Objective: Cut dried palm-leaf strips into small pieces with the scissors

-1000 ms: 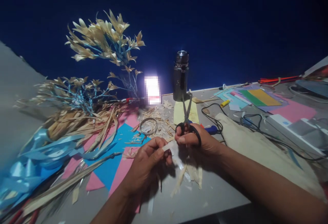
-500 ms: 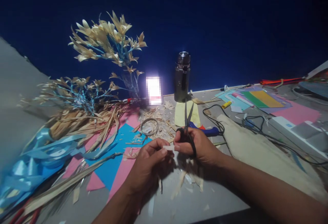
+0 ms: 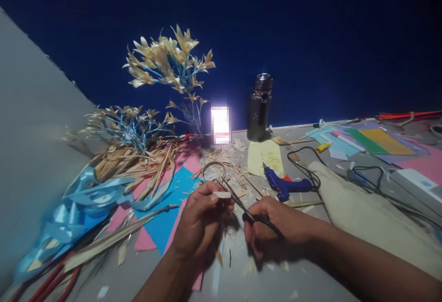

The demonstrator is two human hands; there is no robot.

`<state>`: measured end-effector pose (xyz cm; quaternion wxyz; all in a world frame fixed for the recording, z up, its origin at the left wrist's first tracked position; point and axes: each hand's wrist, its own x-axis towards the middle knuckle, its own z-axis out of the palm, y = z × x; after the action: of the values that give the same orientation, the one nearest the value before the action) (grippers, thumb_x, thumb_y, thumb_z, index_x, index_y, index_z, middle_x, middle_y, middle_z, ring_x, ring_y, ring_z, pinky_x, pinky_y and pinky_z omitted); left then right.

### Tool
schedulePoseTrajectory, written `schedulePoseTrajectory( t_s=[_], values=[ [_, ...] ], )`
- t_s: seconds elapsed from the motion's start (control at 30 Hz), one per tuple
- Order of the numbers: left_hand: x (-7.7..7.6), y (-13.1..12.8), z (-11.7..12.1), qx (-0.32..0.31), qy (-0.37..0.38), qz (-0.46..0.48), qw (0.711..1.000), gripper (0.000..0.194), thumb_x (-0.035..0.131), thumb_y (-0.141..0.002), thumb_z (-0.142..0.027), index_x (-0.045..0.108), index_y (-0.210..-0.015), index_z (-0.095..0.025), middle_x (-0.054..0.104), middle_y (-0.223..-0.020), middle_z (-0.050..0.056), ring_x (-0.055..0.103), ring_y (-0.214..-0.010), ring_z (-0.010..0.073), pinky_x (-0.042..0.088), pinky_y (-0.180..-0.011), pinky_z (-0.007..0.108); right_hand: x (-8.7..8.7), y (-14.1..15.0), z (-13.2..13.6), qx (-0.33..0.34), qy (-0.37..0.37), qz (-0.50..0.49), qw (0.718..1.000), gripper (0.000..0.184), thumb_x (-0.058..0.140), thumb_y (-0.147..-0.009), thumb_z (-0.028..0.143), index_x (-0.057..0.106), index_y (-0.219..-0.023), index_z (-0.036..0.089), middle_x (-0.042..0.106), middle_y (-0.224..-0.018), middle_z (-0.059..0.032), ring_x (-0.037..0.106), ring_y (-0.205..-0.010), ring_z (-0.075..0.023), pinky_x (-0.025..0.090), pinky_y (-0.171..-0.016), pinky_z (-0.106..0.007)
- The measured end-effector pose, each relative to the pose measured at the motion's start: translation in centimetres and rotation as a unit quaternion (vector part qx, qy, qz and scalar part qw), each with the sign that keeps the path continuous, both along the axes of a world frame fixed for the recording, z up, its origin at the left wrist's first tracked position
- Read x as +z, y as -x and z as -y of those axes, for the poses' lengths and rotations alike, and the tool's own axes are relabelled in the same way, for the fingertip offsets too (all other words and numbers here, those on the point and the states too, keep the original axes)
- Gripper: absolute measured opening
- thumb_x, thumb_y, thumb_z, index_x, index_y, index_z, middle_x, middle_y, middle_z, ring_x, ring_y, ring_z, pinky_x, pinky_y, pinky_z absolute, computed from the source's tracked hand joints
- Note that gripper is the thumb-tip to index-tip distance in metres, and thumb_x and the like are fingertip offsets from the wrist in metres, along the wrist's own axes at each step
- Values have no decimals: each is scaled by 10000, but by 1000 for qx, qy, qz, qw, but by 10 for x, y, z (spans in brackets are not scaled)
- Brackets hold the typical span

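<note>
My left hand (image 3: 200, 217) pinches a small pale strip (image 3: 223, 195) between thumb and fingers; its material I cannot make out. Black-handled scissors (image 3: 241, 204) are in my right hand (image 3: 272, 223), with fingers through the loops. Their blades point up and left, close beside the strip's right end; whether they touch it I cannot tell. Beyond my left hand lies a roll of tape or ring (image 3: 213, 171) among pale shavings (image 3: 241, 173). A blue glue gun (image 3: 288, 184) lies beyond my right hand, its nozzle near a yellow sheet (image 3: 264, 157).
Dried flowers with blue stems (image 3: 165, 62) stand at the back left, near a bright blurred light (image 3: 221, 124). A dark flask (image 3: 259, 108) is against the wall. Blue ribbon (image 3: 76, 210) and blue paper (image 3: 165, 214) lie left. Right are a cream cloth (image 3: 359, 210) and black cables (image 3: 373, 184).
My right hand has moved away from the strip and turned the scissors, whose blades swung from upright to leaning left beside it. The view has shifted left, and the glue gun shows more fully.
</note>
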<state>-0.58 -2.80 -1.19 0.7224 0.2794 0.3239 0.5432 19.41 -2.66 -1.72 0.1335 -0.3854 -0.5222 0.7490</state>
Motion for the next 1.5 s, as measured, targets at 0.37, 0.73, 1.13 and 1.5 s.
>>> schedulePoseTrajectory(
  t_s=[0.37,0.73,1.13,1.5],
  values=[
    [4,1,0,-1,0,-8,1000,32,692,-684,-156,673,-708,-148,654,-705,37,616,-647,159,515,-663,278,4,3,2,-18,4,3,1000,251,747,-702,340,629,-630,130,678,-582,-37,488,-411,-68,330,-373,-161],
    [2,3,-1,-16,4,-1,1000,35,674,-691,-144,640,-699,-149,662,-727,47,604,-643,165,489,-646,287,0,-2,1,-2,-22,13,1000,308,764,-728,389,645,-608,131,660,-560,-19,484,-402,-63,309,-354,-157],
    [4,7,-2,-42,-6,4,999,64,664,-687,-133,685,-745,-149,668,-720,49,599,-644,159,499,-648,293,3,-3,1,12,-32,73,997,338,766,-737,413,641,-583,139,600,-494,18,413,-350,-50,251,-314,-166],
    [9,5,1,-19,25,-6,999,108,767,-652,-128,671,-688,-162,655,-726,2,611,-612,130,527,-619,281,-7,5,1,-74,25,-48,996,293,803,-678,359,609,-651,142,631,-560,-10,502,-418,-85,366,-387,-184]
  ],
)
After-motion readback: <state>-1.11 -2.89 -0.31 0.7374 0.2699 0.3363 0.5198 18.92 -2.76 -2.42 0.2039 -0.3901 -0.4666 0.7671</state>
